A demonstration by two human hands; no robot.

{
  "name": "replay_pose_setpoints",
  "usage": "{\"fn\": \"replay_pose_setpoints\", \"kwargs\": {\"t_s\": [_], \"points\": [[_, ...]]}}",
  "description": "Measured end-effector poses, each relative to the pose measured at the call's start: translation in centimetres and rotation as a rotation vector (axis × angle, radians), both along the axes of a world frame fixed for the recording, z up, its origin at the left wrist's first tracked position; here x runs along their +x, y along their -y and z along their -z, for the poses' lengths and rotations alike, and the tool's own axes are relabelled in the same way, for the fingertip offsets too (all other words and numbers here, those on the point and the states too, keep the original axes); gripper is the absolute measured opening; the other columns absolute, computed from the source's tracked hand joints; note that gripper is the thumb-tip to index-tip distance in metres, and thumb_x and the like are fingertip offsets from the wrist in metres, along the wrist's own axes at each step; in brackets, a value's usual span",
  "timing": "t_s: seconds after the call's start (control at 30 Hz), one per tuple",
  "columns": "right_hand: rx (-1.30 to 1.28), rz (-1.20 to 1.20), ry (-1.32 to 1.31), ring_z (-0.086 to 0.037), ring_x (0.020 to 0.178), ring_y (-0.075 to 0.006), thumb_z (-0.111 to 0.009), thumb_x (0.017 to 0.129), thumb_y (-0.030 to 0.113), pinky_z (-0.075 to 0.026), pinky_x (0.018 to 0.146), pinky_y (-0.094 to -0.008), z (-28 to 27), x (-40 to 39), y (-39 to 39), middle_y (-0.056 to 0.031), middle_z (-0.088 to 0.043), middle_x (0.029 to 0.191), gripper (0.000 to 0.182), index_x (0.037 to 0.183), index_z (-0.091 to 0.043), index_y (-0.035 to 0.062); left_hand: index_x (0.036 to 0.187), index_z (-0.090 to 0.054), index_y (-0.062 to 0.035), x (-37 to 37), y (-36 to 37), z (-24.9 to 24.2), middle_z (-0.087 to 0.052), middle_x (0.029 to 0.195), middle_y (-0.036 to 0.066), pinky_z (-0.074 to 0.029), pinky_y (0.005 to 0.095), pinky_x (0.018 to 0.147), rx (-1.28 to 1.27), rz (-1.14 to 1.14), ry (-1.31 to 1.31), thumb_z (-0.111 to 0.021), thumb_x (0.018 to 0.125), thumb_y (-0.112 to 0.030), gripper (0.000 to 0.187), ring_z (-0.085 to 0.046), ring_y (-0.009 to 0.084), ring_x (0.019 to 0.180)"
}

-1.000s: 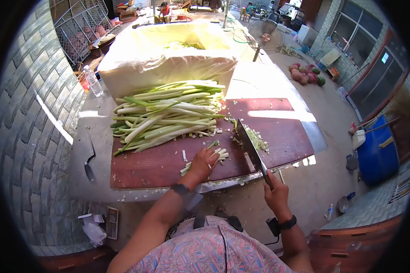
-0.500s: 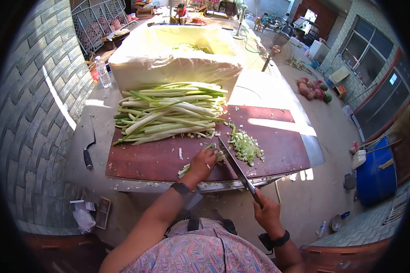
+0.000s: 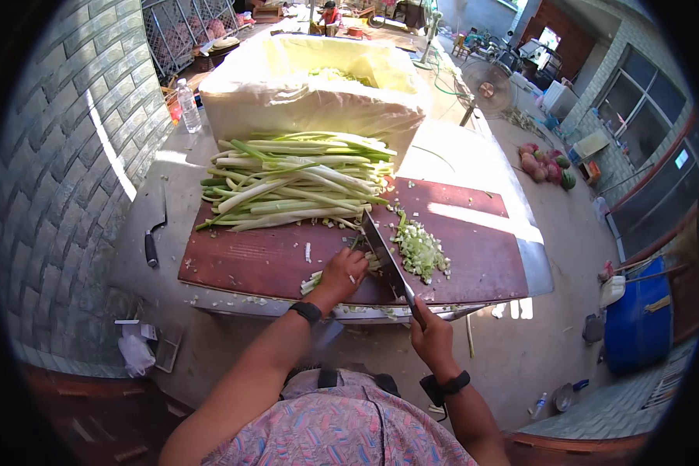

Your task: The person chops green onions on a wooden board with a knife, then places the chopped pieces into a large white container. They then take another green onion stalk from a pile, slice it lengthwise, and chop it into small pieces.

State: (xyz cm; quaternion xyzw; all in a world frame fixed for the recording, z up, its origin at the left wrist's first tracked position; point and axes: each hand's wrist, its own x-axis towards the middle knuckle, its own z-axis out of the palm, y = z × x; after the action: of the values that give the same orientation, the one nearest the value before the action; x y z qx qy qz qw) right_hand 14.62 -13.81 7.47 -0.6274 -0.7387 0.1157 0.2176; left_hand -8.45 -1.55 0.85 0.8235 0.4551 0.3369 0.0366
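Observation:
My right hand point(image 3: 432, 339) grips the dark handle of a cleaver point(image 3: 387, 256), its broad blade over the red-brown cutting board point(image 3: 474, 268). Just left of the blade, my left hand point(image 3: 342, 276) is closed on a few scallions point(image 3: 312, 283), whose ends stick out on both sides of the fingers. The cut where blade meets stalks is partly hidden. To the right of the blade lies a heap of chopped scallion point(image 3: 422, 252). A large pile of whole scallions point(image 3: 295, 182) covers the back left of the board.
Behind the pile stands a big white box point(image 3: 303, 109) lined with plastic, with chopped greens inside. A second knife point(image 3: 154, 233) lies on the metal table at left, and a water bottle point(image 3: 188, 106) stands near the brick wall. A fan point(image 3: 487, 87) is at back right.
The cleaver and my right hand have shifted left and its blade shows more of its flat side. My left hand stays on the scallions. The camera view has shifted slightly.

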Motion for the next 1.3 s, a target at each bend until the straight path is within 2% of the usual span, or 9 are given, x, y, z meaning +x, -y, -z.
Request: {"fn": "replay_pose_setpoints", "kwargs": {"t_s": [0.07,0.1,0.47,0.6,0.7,0.77,0.93,1.03,1.3], "points": [[0.1,0.027,-0.249,-0.062,0.066,-0.0368,-0.066,0.081,0.011,-0.048,0.058,-0.0454,1.4,0.4,-0.4,-0.0166,-0.061,0.072,0.05,0.13,-0.058,0.0154,0.083,-0.058,-0.01,-0.1,0.0,-0.1,-0.055,0.09,0.006,-0.049,0.0391,0.075,0.019,0.006,0.004,-0.068,0.073,-0.011,0.015,-0.053,0.0291,0.088],[0.103,0.027,-0.249,-0.062,0.066,-0.0368,-0.066,0.081,0.011,-0.048,0.058,-0.0454,1.1,0.6,-0.1,-0.0166,-0.061,0.072,0.05,0.13,-0.058,0.0154,0.084,-0.058,-0.0102,0.0,0.0,-0.1,-0.056,0.09,0.006,-0.049,0.0391,0.075,0.019,0.003,0.014,-0.068,0.073,-0.011,0.015,-0.053,0.0291,0.088],[0.011,0.001,0.075,-0.063,0.065,-0.0344,-0.07,0.079,0.01,-0.049,0.058,-0.0424,-3.3,0.5,4.5,-0.0155,-0.06,0.072,0.054,0.131,-0.058,0.0171,0.084,-0.061,-0.008,0.2,-0.2,0.3,-0.059,0.095,0.007,-0.05,0.0394,0.077,0.034,0.002,0.043,-0.063,0.077,-0.01,0.008,-0.055,0.0298,0.089],[0.039,-0.024,0.096,-0.063,0.065,-0.0352,-0.069,0.08,0.011,-0.049,0.058,-0.0424,-1.1,-0.8,2.0,-0.0161,-0.061,0.073,0.053,0.131,-0.057,0.0175,0.084,-0.06,-0.0082,-0.1,0.0,0.0,-0.059,0.094,0.007,-0.05,0.0395,0.078,-0.002,-0.002,0.01,-0.064,0.077,-0.01,0.008,-0.055,0.0294,0.089],[0.055,-0.005,0.003,-0.063,0.066,-0.0364,-0.069,0.08,0.01,-0.049,0.059,-0.0422,1.4,-1.0,-0.4,-0.0172,-0.063,0.075,0.053,0.131,-0.057,0.0175,0.084,-0.06,-0.0081,-0.1,0.1,-0.3,-0.059,0.095,0.007,-0.05,0.0396,0.078,-0.018,0.011,0.021,-0.065,0.076,-0.01,0.009,-0.055,0.0293,0.089],[0.193,0.042,-0.166,-0.061,0.062,-0.0345,-0.068,0.081,0.014,-0.048,0.056,-0.0443,2.6,-0.8,-1.1,-0.0146,-0.058,0.067,0.052,0.132,-0.057,0.0187,0.084,-0.059,-0.008,-0.3,0.2,-0.5,-0.059,0.095,0.008,-0.05,0.0397,0.078,-0.023,0.026,0.036,-0.065,0.076,-0.009,0.01,-0.055,0.0294,0.089],[0.183,0.012,-0.099,-0.061,0.061,-0.0331,-0.069,0.081,0.014,-0.048,0.056,-0.0432,-1.1,0.1,2.0,-0.0126,-0.058,0.067,0.052,0.131,-0.058,0.0193,0.087,-0.06,-0.0067,-0.1,0.1,0.0,-0.059,0.094,0.009,-0.05,0.0408,0.079,-0.027,0.002,0.096,-0.066,0.076,-0.011,0.013,-0.055,0.0306,0.091],[0.106,-0.012,0.022,-0.062,0.063,-0.0343,-0.07,0.08,0.012,-0.048,0.056,-0.0412,-3.1,-0.1,3.3,-0.016,-0.061,0.071,0.051,0.13,-0.059,0.0166,0.087,-0.061,-0.0062,-0.1,0.0,0.4,-0.06,0.094,0.009,-0.05,0.0407,0.078,-0.021,-0.019,0.072,-0.066,0.076,-0.011,0.013,-0.055,0.0306,0.09],[0.007,-0.051,0.033,-0.062,0.063,-0.0362,-0.069,0.081,0.012,-0.049,0.056,-0.043,-2.1,-1.0,1.2,-0.0166,-0.06,0.07,0.052,0.131,-0.057,0.0176,0.085,-0.061,-0.0065,-0.2,0.0,0.2,-0.058,0.09,0.009,-0.05,0.0402,0.076,-0.026,-0.003,0.082,-0.065,0.076,-0.01,0.011,-0.055,0.0301,0.089]]}}
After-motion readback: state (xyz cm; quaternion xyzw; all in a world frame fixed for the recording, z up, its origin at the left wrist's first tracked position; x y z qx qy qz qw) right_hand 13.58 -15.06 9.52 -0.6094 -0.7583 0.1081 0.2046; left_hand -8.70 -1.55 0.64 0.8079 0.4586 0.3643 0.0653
